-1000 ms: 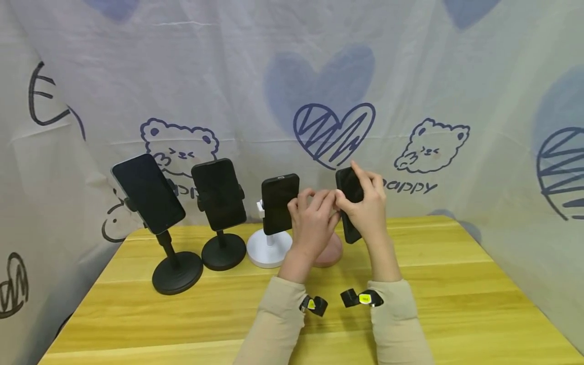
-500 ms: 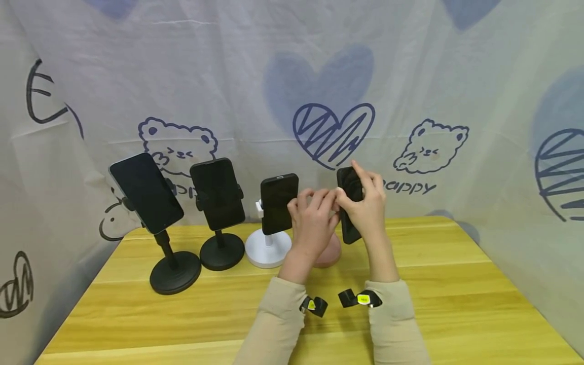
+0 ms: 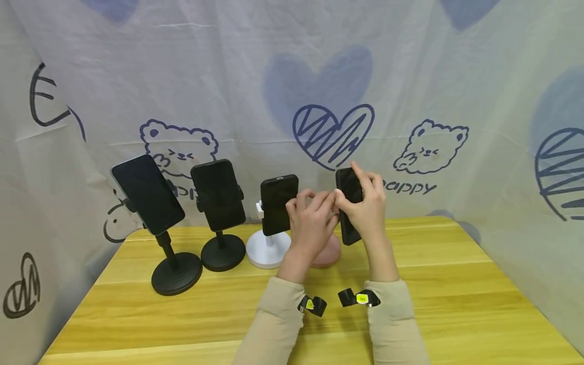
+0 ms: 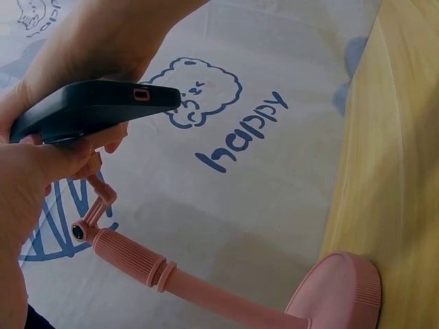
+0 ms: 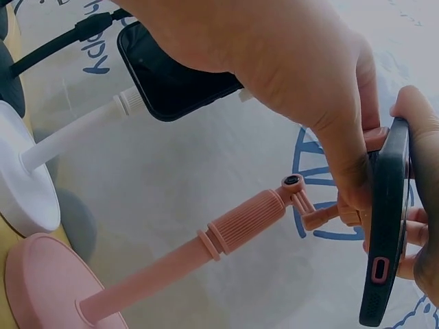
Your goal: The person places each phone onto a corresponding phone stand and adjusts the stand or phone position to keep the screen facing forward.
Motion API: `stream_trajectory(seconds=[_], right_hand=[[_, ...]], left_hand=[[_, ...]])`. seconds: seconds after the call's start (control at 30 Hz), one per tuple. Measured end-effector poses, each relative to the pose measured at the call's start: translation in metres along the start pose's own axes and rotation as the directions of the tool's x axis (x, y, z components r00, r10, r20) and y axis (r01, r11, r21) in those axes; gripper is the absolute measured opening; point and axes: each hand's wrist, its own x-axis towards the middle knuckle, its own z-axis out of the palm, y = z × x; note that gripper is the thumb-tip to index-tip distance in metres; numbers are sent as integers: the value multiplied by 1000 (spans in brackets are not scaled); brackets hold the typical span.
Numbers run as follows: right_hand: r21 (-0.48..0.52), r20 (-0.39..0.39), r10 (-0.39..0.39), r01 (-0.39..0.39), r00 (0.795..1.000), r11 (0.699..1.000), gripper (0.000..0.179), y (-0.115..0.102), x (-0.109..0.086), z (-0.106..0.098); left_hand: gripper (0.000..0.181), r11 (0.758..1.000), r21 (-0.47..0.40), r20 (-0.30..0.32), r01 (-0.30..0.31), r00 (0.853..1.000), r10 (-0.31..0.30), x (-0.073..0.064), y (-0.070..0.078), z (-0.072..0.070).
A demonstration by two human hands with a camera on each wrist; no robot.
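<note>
My right hand (image 3: 368, 205) grips a smartphone (image 3: 349, 223) in a dark case, its thumb on the near edge and index finger over the top. In the left wrist view the end of the phone (image 4: 103, 99) shows a pink-rimmed port. My left hand (image 3: 312, 220) pinches the clamp of a pink phone stand behind the phone, seen in the right wrist view with the stand (image 5: 247, 219) below. The clamp is mostly hidden by fingers and phone. The stand's round pink base (image 4: 333, 291) stands on the table, its jointed arm reaching up to the fingers.
To the left, a white stand (image 3: 268, 249) holds a black phone (image 3: 277, 205). Further left, two black stands (image 3: 222, 252) hold a phone (image 3: 218, 195) and a larger phone (image 3: 148, 192). They line the back of the wooden table (image 3: 456, 304), before a printed curtain (image 3: 410, 76).
</note>
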Motion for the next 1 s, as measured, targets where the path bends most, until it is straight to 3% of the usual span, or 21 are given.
stream_trajectory(seconds=[0.3,0.57,1.0], right_hand=[[18,-15,-27,27,1000,999,67,1,1,0],[27,-25,-37,38,999,999,67,3,3,0],[12,10,17,-17,1000,1000,67,2,0,0]], left_hand=[[23,1000,-10,-21,-18,1000,18,1,-2,0],[26,1000,0,3,-9,1000,9,1,-1,-2],[23,1000,-21,22,3,1000,-2,-1,0,1]])
